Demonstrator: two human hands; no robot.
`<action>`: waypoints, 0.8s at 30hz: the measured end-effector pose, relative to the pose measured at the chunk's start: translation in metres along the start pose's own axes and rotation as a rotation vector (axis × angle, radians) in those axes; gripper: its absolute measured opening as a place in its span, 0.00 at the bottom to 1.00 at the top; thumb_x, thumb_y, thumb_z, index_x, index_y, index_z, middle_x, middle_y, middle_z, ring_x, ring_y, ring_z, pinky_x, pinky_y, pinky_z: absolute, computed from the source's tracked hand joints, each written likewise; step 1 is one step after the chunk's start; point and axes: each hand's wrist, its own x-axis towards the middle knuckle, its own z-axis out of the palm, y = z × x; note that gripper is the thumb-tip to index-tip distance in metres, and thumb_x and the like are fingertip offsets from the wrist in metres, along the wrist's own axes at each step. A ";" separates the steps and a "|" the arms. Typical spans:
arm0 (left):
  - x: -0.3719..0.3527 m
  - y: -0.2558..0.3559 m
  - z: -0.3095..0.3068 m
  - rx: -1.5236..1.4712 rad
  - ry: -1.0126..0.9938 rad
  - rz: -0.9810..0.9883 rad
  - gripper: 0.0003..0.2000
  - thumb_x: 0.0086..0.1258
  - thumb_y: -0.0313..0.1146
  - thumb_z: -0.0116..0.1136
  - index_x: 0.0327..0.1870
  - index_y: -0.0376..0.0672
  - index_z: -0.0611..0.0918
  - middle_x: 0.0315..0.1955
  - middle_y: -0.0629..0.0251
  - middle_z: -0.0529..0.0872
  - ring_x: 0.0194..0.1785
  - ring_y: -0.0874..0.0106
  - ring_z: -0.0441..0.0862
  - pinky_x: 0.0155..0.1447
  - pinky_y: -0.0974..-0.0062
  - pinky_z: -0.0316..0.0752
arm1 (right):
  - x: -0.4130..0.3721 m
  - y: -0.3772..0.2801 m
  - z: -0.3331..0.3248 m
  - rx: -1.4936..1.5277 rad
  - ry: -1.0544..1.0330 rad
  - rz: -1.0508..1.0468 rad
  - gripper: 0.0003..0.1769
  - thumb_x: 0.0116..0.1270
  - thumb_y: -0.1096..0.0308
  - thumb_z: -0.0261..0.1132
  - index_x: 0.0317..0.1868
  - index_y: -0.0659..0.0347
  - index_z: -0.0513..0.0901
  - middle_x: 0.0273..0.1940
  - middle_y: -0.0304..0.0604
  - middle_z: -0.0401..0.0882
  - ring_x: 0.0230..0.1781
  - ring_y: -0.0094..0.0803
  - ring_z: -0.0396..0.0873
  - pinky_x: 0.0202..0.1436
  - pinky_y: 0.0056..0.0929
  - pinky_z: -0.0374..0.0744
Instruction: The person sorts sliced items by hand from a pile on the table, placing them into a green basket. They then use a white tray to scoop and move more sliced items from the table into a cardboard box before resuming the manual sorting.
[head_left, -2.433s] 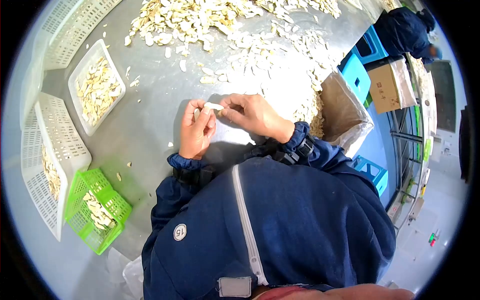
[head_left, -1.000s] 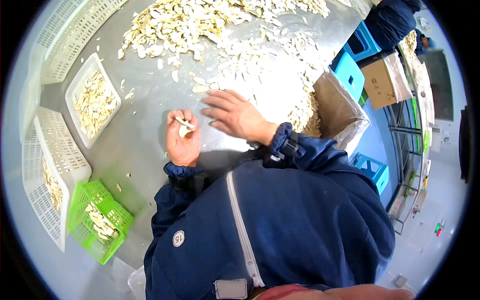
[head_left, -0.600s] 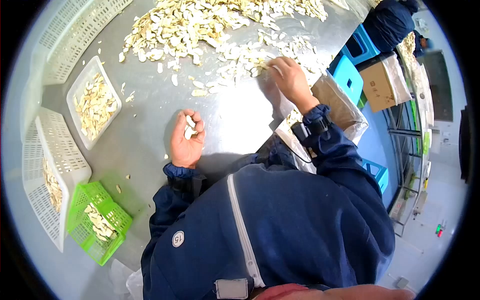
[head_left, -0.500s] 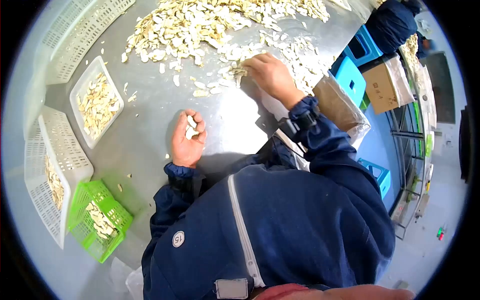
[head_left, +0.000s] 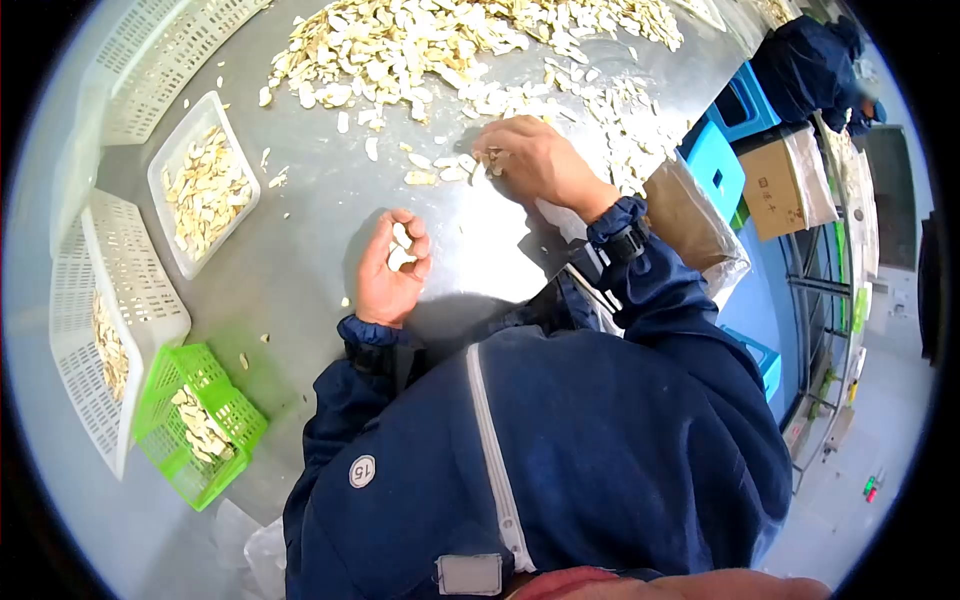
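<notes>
My left hand [head_left: 393, 268] is curled, palm up, around a few pale dried slices [head_left: 400, 247], just above the metal table [head_left: 320, 250]. Across from it, my right hand [head_left: 540, 165] bends its fingers down onto pale slices at the near edge of the spread. Slices show at its fingertips, though the palm side is hidden. Beyond both hands lies a large heap of the same cream-coloured slices [head_left: 400, 55], with thinner scatter running toward the right edge of the table.
On the left stand a white tray [head_left: 163, 190] of slices, a white perforated basket [head_left: 150, 270] and a green basket [head_left: 190, 365], both holding slices. A lined box [head_left: 690, 215], blue stools [head_left: 718, 170] and a cardboard carton [head_left: 775, 190] are at right. Another person [head_left: 805, 65] works beyond.
My right hand has come slightly nearer to my body, with slices at its fingertips. My left hand still holds its slices. The whole view has shifted a little.
</notes>
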 end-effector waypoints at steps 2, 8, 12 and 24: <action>0.000 0.000 0.000 -0.002 -0.001 0.007 0.13 0.88 0.41 0.49 0.59 0.42 0.78 0.46 0.63 0.80 0.42 0.74 0.76 0.37 0.77 0.73 | -0.008 0.008 -0.002 -0.025 0.086 0.152 0.16 0.68 0.72 0.67 0.55 0.50 0.90 0.51 0.47 0.89 0.53 0.48 0.85 0.58 0.42 0.84; 0.000 0.000 0.002 -0.010 0.001 0.003 0.13 0.88 0.40 0.49 0.59 0.42 0.77 0.46 0.63 0.79 0.41 0.74 0.75 0.37 0.78 0.74 | -0.003 -0.016 -0.002 -0.077 -0.028 0.023 0.11 0.70 0.67 0.69 0.50 0.53 0.91 0.50 0.42 0.88 0.53 0.44 0.84 0.59 0.40 0.83; 0.000 0.000 -0.002 0.005 0.010 -0.009 0.14 0.88 0.42 0.48 0.60 0.42 0.77 0.46 0.63 0.80 0.41 0.73 0.75 0.37 0.76 0.75 | -0.005 -0.021 0.011 -0.084 -0.020 -0.028 0.08 0.70 0.64 0.70 0.45 0.54 0.90 0.51 0.40 0.88 0.53 0.41 0.83 0.58 0.38 0.82; 0.001 0.002 0.000 -0.026 0.023 -0.007 0.19 0.91 0.44 0.41 0.66 0.40 0.75 0.54 0.57 0.83 0.52 0.67 0.83 0.43 0.74 0.82 | 0.036 -0.060 0.055 -0.040 0.048 -0.157 0.20 0.74 0.58 0.68 0.63 0.49 0.85 0.64 0.40 0.83 0.69 0.39 0.77 0.73 0.43 0.74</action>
